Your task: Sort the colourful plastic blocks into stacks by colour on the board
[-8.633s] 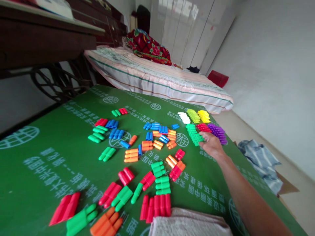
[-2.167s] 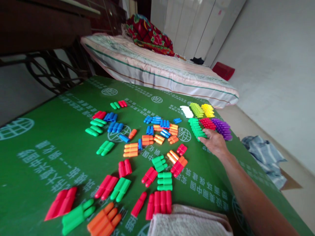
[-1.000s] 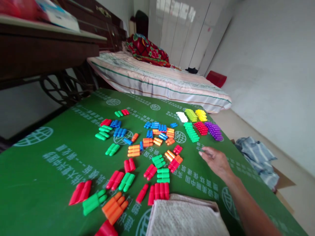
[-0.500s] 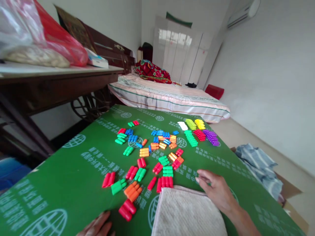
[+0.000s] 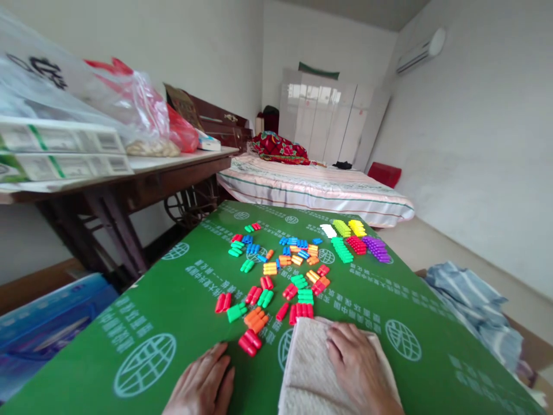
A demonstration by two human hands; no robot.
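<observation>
My left hand (image 5: 203,380) lies palm down on the green tabletop (image 5: 207,323), fingers stretched out and holding nothing. My right hand (image 5: 356,363) rests on a folded light grey cloth (image 5: 309,351) at the near edge, its fingers slightly bent over the top. Just beyond my left hand is a pair of red plastic tube-shaped pieces (image 5: 249,343), with orange pieces (image 5: 256,319) and green pieces (image 5: 237,312) behind. Red pieces (image 5: 301,313) sit against the cloth's far edge. More blue pieces (image 5: 253,249) and light-orange pieces (image 5: 270,268) are scattered farther back.
Sorted blocks of white (image 5: 328,231), yellow (image 5: 357,228), green (image 5: 342,250) and purple (image 5: 377,249) pieces stand at the far right. A side table (image 5: 173,168) with bags is on the left, a bed (image 5: 319,190) beyond. Striped fabric (image 5: 470,305) lies at right.
My right hand has moved left and down from beside the cloth onto it. More of my left hand shows now. The view has shifted; the pieces keep their arrangement.
</observation>
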